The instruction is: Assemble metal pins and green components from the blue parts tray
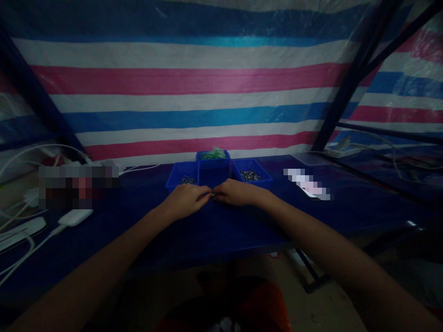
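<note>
My left hand (187,199) and my right hand (234,192) rest on the dark blue table (221,226), fingertips pinched together and meeting at a tiny part too small to name. Just behind them stand blue plastic trays: the left tray (182,180) holds small dark metal parts, the middle tray (213,174) looks bare inside, the right tray (252,174) holds shiny metal parts. A further tray (213,155) at the back holds green pieces.
White cables, a power strip and a white adapter (74,216) lie at the table's left. Another power strip (342,150) sits at the back right. A striped tarp (194,92) hangs behind the table. Dark metal frame bars (349,78) rise on the right.
</note>
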`<state>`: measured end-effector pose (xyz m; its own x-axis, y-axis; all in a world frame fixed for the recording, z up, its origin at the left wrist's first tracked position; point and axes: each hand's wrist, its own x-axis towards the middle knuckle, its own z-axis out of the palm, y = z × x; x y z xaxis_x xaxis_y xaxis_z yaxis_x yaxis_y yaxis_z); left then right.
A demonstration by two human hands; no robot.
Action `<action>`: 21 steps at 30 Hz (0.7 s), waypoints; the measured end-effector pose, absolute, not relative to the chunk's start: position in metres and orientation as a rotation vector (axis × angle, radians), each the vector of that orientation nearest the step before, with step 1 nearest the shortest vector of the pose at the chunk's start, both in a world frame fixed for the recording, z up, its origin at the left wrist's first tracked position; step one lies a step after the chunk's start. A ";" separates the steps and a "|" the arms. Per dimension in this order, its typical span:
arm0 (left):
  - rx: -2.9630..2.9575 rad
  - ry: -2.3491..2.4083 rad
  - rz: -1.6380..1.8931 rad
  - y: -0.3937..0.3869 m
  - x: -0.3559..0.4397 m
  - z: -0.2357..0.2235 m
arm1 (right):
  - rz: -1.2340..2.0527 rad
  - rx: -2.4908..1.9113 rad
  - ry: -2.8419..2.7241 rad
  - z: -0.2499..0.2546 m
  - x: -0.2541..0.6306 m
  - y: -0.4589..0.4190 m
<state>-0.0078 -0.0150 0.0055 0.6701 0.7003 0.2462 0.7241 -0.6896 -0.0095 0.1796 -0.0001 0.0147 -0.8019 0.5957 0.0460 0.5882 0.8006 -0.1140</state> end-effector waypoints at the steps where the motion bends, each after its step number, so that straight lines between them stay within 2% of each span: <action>1: -2.773 -1.173 -0.338 -0.015 -0.008 0.005 | 0.149 -0.955 -2.908 0.014 0.180 0.000; 16: -2.695 -1.231 -0.177 -0.015 -0.007 0.006 | -0.007 -1.129 -2.808 0.018 0.186 0.003; 21: -2.739 -1.198 -0.151 -0.012 -0.010 0.000 | 0.105 -1.000 -2.713 0.024 0.188 0.001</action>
